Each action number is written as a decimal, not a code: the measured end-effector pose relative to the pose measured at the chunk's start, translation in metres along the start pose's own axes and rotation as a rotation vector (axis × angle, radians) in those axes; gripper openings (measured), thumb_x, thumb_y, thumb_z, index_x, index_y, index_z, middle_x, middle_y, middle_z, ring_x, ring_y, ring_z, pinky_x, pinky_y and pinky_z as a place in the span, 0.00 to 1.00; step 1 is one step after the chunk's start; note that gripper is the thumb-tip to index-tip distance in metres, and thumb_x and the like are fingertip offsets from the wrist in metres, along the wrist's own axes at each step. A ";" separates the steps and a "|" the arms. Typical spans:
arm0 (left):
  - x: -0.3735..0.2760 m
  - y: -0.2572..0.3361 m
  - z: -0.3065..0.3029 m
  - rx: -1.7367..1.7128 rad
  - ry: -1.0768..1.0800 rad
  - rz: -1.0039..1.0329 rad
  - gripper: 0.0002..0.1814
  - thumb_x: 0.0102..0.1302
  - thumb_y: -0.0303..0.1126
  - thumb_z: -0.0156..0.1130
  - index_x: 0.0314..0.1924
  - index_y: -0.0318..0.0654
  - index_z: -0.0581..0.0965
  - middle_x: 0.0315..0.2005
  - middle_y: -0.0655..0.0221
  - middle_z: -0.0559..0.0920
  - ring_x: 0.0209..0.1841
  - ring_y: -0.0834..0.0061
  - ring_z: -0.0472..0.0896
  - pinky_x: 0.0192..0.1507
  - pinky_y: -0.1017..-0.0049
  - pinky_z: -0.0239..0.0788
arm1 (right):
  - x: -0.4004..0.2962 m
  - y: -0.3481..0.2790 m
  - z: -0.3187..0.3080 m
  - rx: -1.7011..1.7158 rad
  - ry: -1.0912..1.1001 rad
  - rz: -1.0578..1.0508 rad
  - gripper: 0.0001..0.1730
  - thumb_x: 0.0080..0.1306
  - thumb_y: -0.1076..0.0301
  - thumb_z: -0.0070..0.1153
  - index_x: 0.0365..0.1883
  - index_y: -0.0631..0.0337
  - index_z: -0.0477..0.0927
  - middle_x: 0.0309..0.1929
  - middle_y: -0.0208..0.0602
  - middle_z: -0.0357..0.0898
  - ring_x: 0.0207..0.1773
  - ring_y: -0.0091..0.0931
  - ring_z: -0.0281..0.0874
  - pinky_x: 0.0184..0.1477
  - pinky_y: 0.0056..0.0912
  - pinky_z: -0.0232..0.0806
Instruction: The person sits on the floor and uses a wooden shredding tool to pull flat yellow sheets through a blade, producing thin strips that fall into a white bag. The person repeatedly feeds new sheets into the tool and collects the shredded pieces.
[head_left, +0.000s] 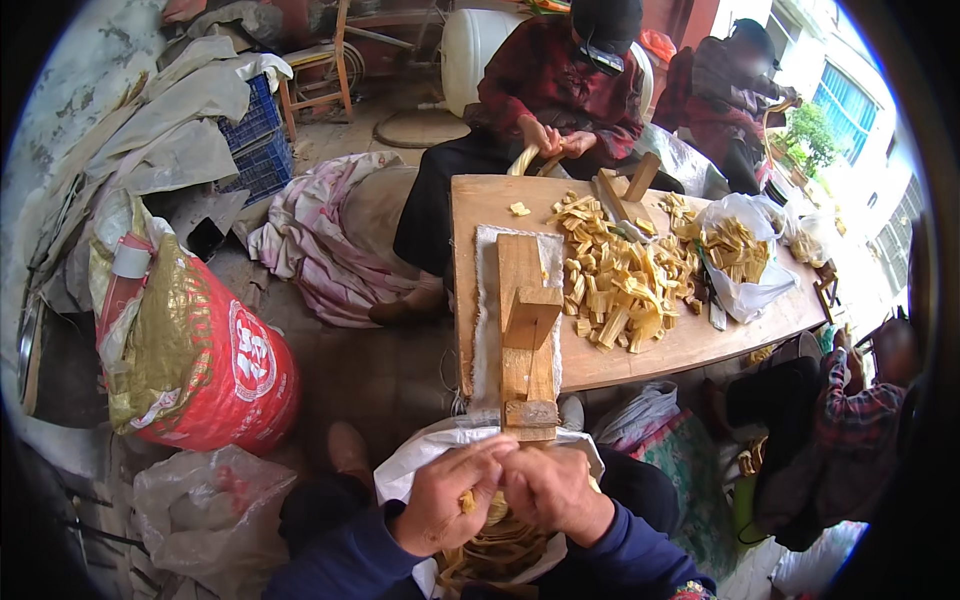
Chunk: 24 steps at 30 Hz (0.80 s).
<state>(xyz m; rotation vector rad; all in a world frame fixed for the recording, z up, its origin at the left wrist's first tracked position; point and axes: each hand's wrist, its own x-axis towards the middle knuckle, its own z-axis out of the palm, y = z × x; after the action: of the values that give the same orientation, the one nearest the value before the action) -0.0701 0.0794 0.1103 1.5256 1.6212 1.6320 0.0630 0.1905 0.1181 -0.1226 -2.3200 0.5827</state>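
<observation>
My left hand (454, 491) is closed around a small piece of yellowish dried plant strip (468, 501), whose end pokes out below its fingers. Against it, fingertips touching, is my right hand (551, 487), curled; whatever lies inside its fingers is hidden. Both hands are just in front of a wooden block stand (520, 375) with an upright block, lying on a white cloth (486, 322). Beneath the hands, long yellow strips (502, 551) fill an open white sack (405, 465) at my lap. Cut yellow pieces (626, 289) are heaped on the wooden table to the right of the stand.
The wooden table (750, 330) carries a plastic bag of pieces (739, 255) and another wooden stand (619, 196). A person (562, 82) across it holds a twisted strip; two more people sit at the right. A red sack (240, 360) and clear plastic bag (214, 517) stand left.
</observation>
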 end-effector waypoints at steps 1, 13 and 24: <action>-0.011 -0.007 0.006 -0.128 -0.030 -0.088 0.12 0.69 0.27 0.58 0.49 0.29 0.79 0.44 0.55 0.84 0.45 0.63 0.85 0.47 0.71 0.75 | 0.002 -0.003 0.001 0.037 -0.024 -0.061 0.27 0.52 0.79 0.60 0.52 0.61 0.73 0.24 0.33 0.78 0.19 0.29 0.76 0.21 0.32 0.68; -0.006 0.012 0.008 -1.119 -1.168 -0.352 0.19 0.74 0.43 0.57 0.51 0.34 0.79 0.37 0.70 0.82 0.41 0.82 0.77 0.45 0.79 0.68 | 0.007 0.011 -0.041 -0.018 0.228 -0.098 0.15 0.73 0.60 0.49 0.32 0.62 0.80 0.15 0.27 0.67 0.12 0.26 0.63 0.19 0.32 0.56; 0.006 0.006 -0.022 0.396 -0.256 0.534 0.25 0.55 0.45 0.71 0.54 0.48 0.82 0.22 0.75 0.70 0.22 0.77 0.75 0.22 0.73 0.64 | -0.015 0.004 -0.010 1.627 -0.554 1.066 0.12 0.70 0.72 0.58 0.50 0.67 0.81 0.41 0.33 0.84 0.42 0.16 0.78 0.44 0.20 0.70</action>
<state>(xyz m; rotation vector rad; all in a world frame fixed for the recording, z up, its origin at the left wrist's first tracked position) -0.0888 0.0726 0.1236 2.4271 1.5379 1.3052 0.0802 0.1942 0.1133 -0.4227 -1.2877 3.0205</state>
